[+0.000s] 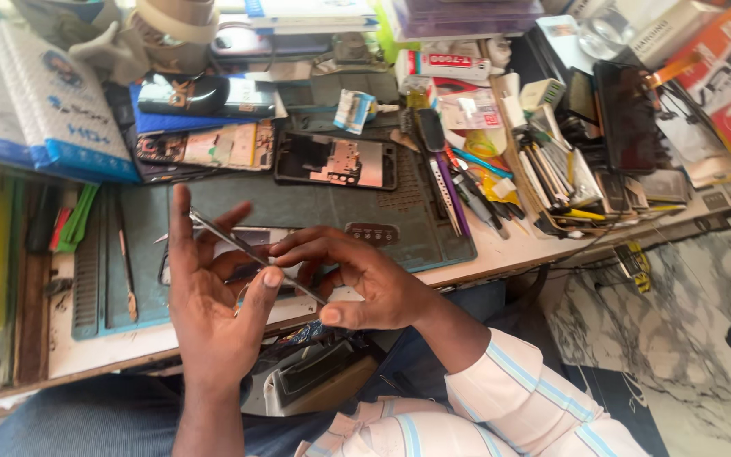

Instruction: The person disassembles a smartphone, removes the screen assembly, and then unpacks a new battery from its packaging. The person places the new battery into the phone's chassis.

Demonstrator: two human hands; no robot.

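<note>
Steel tweezers (251, 252), pinched in right hand (357, 283), over left hand (209, 296) cupping small part; before grey mat (340, 211). Best kept steady.

Work mat (382, 211) lies on the counter (501, 254). Opened phone (336, 161) sits on the mat's far part. Behind it, glue tube (446, 64). Right of the mat, tray of tools (552, 178). Far left, stack of boxes (35, 101). Left hand (213, 296) and right hand (357, 279) meet at the near edge, tweezers (251, 252) between them.
</note>
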